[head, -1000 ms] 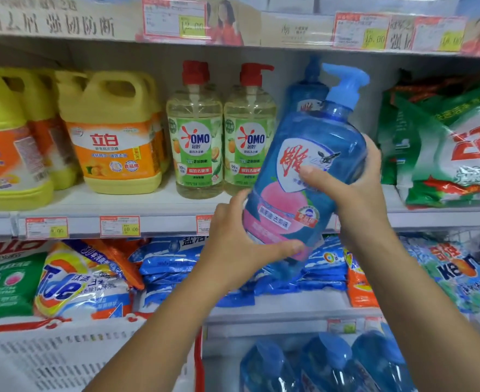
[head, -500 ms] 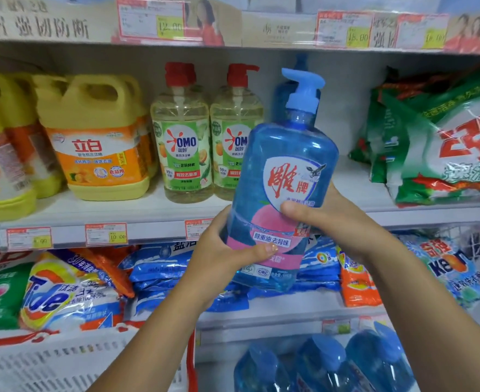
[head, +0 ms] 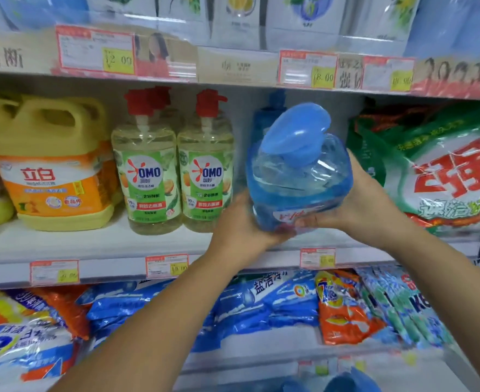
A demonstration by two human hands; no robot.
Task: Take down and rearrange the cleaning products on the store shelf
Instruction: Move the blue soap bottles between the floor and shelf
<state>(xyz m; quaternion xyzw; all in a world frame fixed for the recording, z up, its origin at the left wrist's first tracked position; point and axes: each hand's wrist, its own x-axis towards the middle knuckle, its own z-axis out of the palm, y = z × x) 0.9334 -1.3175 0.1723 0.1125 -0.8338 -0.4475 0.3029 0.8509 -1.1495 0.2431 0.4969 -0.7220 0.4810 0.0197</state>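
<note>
**Ana:** Well, where is the big see-through blue plastic pump bottle [head: 298, 188]?

**Ben:** Up in the air, just over the white middle shelf [head: 106, 244], tipped with its pump top leaning at us. The left hand [head: 241, 222] and the right hand [head: 369, 205] each have a grip curled round its sides, low down.

**Ana:** What could go wrong?

**Ben:** I think it could slip, since it is tipped and looks heavy. Or it could bump the two pale yellow bottles with red pumps [head: 206, 176] just beside it and knock them over.
</note>
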